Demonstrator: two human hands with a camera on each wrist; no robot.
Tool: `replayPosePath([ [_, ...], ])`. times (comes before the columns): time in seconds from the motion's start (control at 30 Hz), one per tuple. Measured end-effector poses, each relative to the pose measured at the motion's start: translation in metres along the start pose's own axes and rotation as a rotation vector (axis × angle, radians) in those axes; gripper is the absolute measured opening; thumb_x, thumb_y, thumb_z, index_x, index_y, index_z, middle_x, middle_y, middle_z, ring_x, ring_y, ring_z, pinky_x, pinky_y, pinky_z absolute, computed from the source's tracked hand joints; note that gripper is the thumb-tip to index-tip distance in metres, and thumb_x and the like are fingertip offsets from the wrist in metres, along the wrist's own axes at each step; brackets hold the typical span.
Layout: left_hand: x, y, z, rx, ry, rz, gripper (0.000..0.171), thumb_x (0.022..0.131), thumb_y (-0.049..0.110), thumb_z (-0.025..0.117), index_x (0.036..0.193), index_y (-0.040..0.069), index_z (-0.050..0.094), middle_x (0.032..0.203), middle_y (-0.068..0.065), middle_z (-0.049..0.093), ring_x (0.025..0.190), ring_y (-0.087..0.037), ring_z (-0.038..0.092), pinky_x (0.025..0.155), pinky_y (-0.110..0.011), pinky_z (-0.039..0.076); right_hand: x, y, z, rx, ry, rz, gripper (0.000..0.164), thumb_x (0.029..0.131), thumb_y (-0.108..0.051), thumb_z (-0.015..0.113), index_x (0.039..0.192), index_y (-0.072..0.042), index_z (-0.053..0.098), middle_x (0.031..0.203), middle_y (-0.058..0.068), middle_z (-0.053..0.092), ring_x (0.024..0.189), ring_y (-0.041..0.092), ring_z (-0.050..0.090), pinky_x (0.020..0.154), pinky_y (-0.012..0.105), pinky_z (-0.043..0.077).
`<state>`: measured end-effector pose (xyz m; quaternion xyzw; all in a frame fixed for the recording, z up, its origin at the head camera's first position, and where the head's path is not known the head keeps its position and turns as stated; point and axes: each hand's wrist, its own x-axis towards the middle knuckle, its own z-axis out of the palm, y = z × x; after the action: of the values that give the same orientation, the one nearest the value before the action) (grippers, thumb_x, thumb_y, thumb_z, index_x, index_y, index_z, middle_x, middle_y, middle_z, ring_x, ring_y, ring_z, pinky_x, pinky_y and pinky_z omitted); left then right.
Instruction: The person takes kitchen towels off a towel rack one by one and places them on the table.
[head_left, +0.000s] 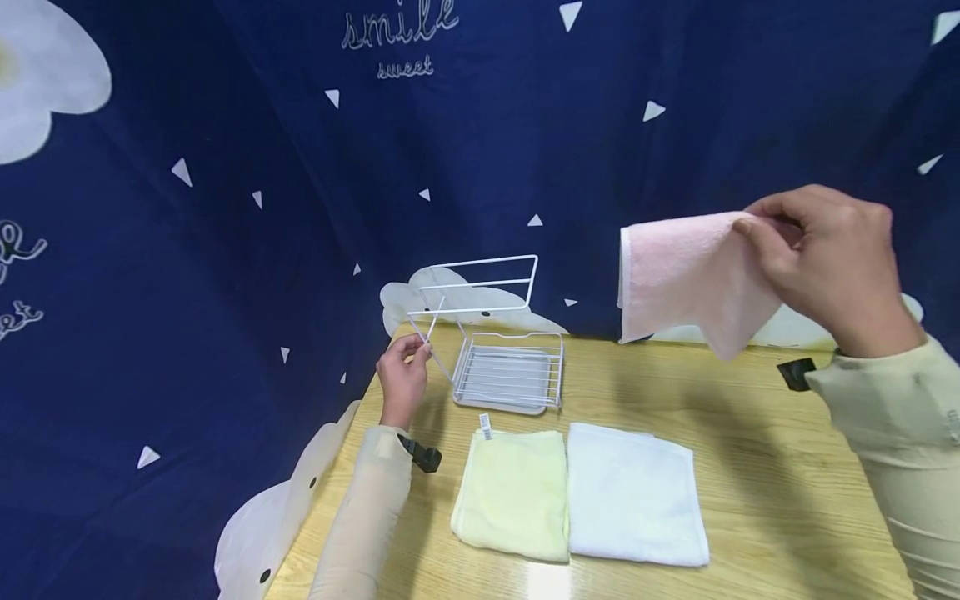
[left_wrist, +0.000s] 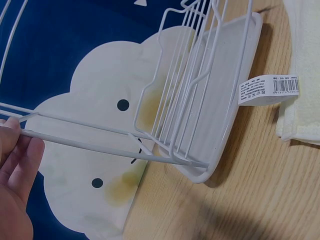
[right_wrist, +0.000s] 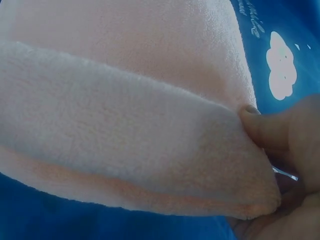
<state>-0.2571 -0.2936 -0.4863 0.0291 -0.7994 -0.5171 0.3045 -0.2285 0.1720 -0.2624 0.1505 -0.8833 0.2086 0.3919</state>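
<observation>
A white wire rack (head_left: 510, 375) with a pale drip tray (left_wrist: 220, 100) under it stands at the back of the wooden table. Its upper tier rises over the left side. My left hand (head_left: 403, 371) pinches the upright bar at the rack's left; in the left wrist view the fingers (left_wrist: 25, 165) are at the white rod. Raised in the air at the right, my right hand (head_left: 832, 254) grips a folded pink towel (head_left: 682, 267) by one end, and the towel hangs down to the left. The thumb (right_wrist: 270, 127) presses on the towel's edge in the right wrist view.
In front of the rack lies a folded yellow towel (head_left: 513, 496) with a white barcode label (left_wrist: 270, 90). A folded white towel (head_left: 633, 496) lies right beside it. Behind the table (head_left: 750, 467) hangs a dark blue curtain (head_left: 480, 150) with clouds and triangles.
</observation>
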Motion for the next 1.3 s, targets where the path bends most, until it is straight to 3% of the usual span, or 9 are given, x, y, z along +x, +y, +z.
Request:
replayPosePath([
  [0.3, -0.001, -0.001, -0.001, -0.016, -0.008, -0.032, 0.010, 0.090, -0.003, 0.072, 0.099, -0.006, 0.070, 0.092, -0.015, 0.072, 0.088, -0.028, 0.072, 0.074, -0.029, 0.058, -0.034, 0.027, -0.001, -0.001, 0.026, -0.008, 0.014, 0.088, -0.011, 0.075, 0.091, 0.003, 0.074, 0.089, 0.022, 0.070, 0.072, 0.008, 0.047, 0.064, 0.026, 0.033],
  [0.53, -0.001, 0.000, -0.002, 0.027, -0.004, -0.009, 0.008, 0.090, -0.001, 0.072, 0.098, -0.004, 0.071, 0.092, -0.014, 0.073, 0.086, -0.027, 0.073, 0.074, -0.037, 0.059, -0.062, 0.051, -0.002, 0.028, 0.048, -0.006, 0.016, 0.082, -0.008, 0.079, 0.090, 0.005, 0.073, 0.087, 0.023, 0.069, 0.081, -0.024, 0.032, 0.067, 0.013, 0.028],
  [0.7, 0.000, 0.000, -0.002, 0.034, -0.010, -0.015, 0.007, 0.090, -0.001, 0.072, 0.097, -0.003, 0.071, 0.092, -0.012, 0.074, 0.086, -0.026, 0.073, 0.073, -0.035, 0.059, -0.081, 0.066, 0.001, 0.020, 0.053, -0.026, 0.020, 0.081, -0.009, 0.079, 0.089, 0.007, 0.071, 0.084, 0.024, 0.068, 0.082, -0.025, 0.029, 0.064, 0.018, 0.031],
  [0.9, 0.000, 0.000, 0.000, 0.020, -0.010, -0.009, 0.007, 0.090, -0.002, 0.072, 0.097, -0.003, 0.071, 0.092, -0.014, 0.073, 0.086, -0.027, 0.073, 0.072, -0.032, 0.059, -0.098, 0.083, 0.005, 0.063, 0.057, -0.014, 0.019, 0.081, -0.011, 0.078, 0.089, 0.005, 0.071, 0.085, 0.023, 0.069, 0.088, -0.027, 0.032, 0.067, 0.015, 0.028],
  [1.03, -0.001, -0.001, 0.000, 0.011, -0.002, -0.013, 0.008, 0.090, -0.002, 0.072, 0.098, -0.004, 0.071, 0.093, -0.014, 0.073, 0.087, -0.027, 0.073, 0.073, -0.030, 0.059, -0.111, 0.091, 0.008, 0.036, 0.008, 0.011, 0.016, 0.082, -0.007, 0.078, 0.092, 0.004, 0.072, 0.088, 0.023, 0.070, 0.088, -0.027, 0.030, 0.064, 0.025, 0.031],
  [1.2, -0.001, -0.002, 0.000, 0.012, 0.002, -0.021, 0.007, 0.090, -0.002, 0.072, 0.097, -0.003, 0.070, 0.092, -0.013, 0.073, 0.086, -0.025, 0.073, 0.071, -0.027, 0.057, -0.131, 0.103, 0.014, 0.065, -0.011, 0.015, 0.016, 0.081, -0.004, 0.078, 0.093, 0.004, 0.071, 0.088, 0.022, 0.069, 0.088, -0.025, 0.033, 0.071, 0.011, 0.030],
  [1.3, 0.000, -0.002, 0.001, 0.014, -0.008, -0.024, 0.007, 0.090, -0.001, 0.072, 0.097, -0.003, 0.070, 0.092, -0.013, 0.073, 0.086, -0.026, 0.073, 0.070, -0.026, 0.056, -0.143, 0.111, 0.016, 0.055, -0.014, 0.017, 0.015, 0.080, -0.003, 0.078, 0.092, 0.003, 0.071, 0.087, 0.021, 0.069, 0.088, -0.024, 0.034, 0.072, 0.010, 0.029],
])
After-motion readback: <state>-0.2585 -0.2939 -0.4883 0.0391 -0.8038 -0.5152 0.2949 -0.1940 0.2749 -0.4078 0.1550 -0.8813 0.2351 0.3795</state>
